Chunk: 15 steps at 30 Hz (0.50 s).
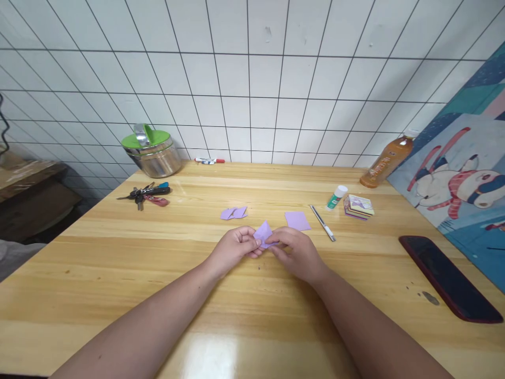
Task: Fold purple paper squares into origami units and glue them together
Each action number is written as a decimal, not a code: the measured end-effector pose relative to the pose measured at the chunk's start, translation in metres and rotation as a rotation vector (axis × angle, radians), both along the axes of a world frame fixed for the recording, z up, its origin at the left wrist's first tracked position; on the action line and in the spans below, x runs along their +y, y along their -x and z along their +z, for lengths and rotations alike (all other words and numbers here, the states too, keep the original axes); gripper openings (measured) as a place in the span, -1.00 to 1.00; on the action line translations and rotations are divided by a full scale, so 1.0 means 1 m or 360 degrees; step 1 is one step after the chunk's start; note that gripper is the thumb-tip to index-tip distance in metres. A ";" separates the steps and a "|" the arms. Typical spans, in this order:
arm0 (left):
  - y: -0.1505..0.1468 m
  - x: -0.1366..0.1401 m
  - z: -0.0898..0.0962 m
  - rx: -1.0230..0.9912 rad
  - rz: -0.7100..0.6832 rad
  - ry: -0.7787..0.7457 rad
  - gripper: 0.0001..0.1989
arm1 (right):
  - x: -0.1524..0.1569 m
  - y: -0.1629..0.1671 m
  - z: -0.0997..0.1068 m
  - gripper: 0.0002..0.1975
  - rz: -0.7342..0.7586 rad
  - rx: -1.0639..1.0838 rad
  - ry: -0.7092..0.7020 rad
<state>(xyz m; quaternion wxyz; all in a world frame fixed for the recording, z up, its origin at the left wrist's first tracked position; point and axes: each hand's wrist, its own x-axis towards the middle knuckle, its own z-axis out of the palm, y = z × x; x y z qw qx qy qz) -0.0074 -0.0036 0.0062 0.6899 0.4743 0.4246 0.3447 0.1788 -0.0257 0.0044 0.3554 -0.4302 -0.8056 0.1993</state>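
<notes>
Between my two hands is a piece of folded purple paper [262, 232], its pointed corner facing away from me. My left hand [235, 247] pinches its left side, thumb on top. The fingers of my right hand [295, 251] close on its right edge; the fingertips partly cover the paper. Just beyond my left hand lie folded purple paper pieces [234, 212]. A flat purple paper square [298, 221] rests beyond my right hand, with a slim utility knife [322, 223] to its right.
A glue stick [336, 198] stands beside a stack of coloured paper [358, 206]. Farther right are a drink bottle [389, 160] and a dark phone [450, 276]. Keys [145, 193], a green-lidded metal pot [153, 152] and a marker [209, 161] sit toward the back left of the wooden table [118, 273].
</notes>
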 end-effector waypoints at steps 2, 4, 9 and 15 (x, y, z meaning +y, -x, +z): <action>0.000 0.000 -0.001 -0.0059 0.0008 0.0036 -0.73 | 0.000 0.000 -0.001 -0.87 -0.0041 0.0055 0.0005; 0.001 -0.001 -0.002 -0.0146 0.0007 0.0094 -0.75 | 0.000 0.001 0.000 -0.88 -0.0066 0.0101 0.0020; -0.001 -0.003 0.000 -0.0300 0.0020 0.0244 -0.80 | -0.002 0.003 0.002 -0.92 -0.0102 0.0164 -0.0025; -0.001 -0.005 0.003 -0.0385 0.0010 0.0328 -0.77 | -0.002 0.001 0.002 -0.90 -0.0113 0.0139 -0.0056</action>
